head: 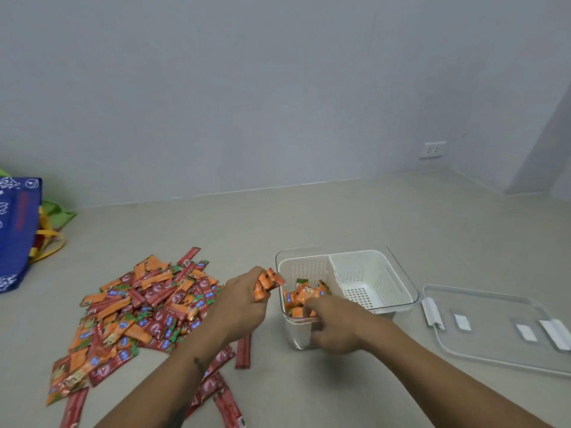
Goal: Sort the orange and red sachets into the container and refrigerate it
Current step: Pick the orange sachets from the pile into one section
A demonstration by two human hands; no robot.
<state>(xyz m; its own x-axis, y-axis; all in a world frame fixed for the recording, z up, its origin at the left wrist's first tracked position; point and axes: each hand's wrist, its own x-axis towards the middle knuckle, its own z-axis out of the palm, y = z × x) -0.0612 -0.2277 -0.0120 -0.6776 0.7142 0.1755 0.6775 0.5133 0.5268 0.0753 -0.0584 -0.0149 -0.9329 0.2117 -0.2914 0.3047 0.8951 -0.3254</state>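
Observation:
A heap of orange and red sachets (136, 307) lies on the floor at the left. A clear container (398, 279) with two white perforated inserts stands at the middle right. Its left insert (304, 267) holds several orange sachets (301, 296); the right insert (364, 273) shows none. My left hand (244, 301) grips a bunch of orange sachets (267, 282) just left of the container's rim. My right hand (333, 325) sits at the container's near edge, fingers curled over the sachets inside the left insert.
The container's clear lid (494, 325) with white clips lies flat on the floor to the right. A blue bag (17, 230) with green and yellow parts stands at the far left by the wall. A few long red sachets (242, 350) lie near my left forearm.

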